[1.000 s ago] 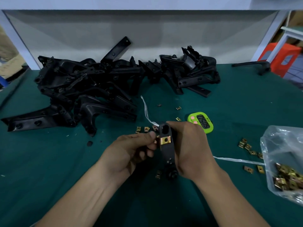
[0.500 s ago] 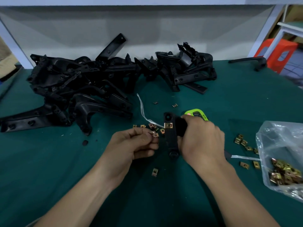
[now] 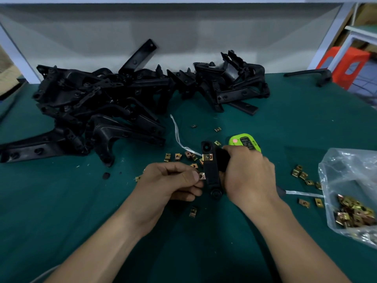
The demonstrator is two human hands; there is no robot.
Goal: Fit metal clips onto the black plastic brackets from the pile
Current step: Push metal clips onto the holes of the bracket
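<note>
My right hand (image 3: 247, 176) grips a black plastic bracket (image 3: 211, 170) at mid-table; the bracket's long arm faces me. One brass clip (image 3: 207, 157) sits fitted on its upper part. My left hand (image 3: 171, 180) pinches a second metal clip (image 3: 201, 176) between thumb and fingers, right against the bracket's left edge. A big pile of black brackets (image 3: 98, 103) lies at the back left, with a smaller heap (image 3: 230, 84) at the back centre.
Loose brass clips (image 3: 179, 156) lie scattered on the green table mat (image 3: 61, 201) around my hands, with more clips (image 3: 304, 176) at the right. A clear plastic bag (image 3: 350, 193) with several clips sits at the right edge. A green timer (image 3: 244, 142) lies behind my right hand. A white cord (image 3: 178, 135) runs across the mat.
My left hand let go of the bracket, picked up a new clip and brought it to the bracket's left edge. My right hand lowered the bracket toward the table.
</note>
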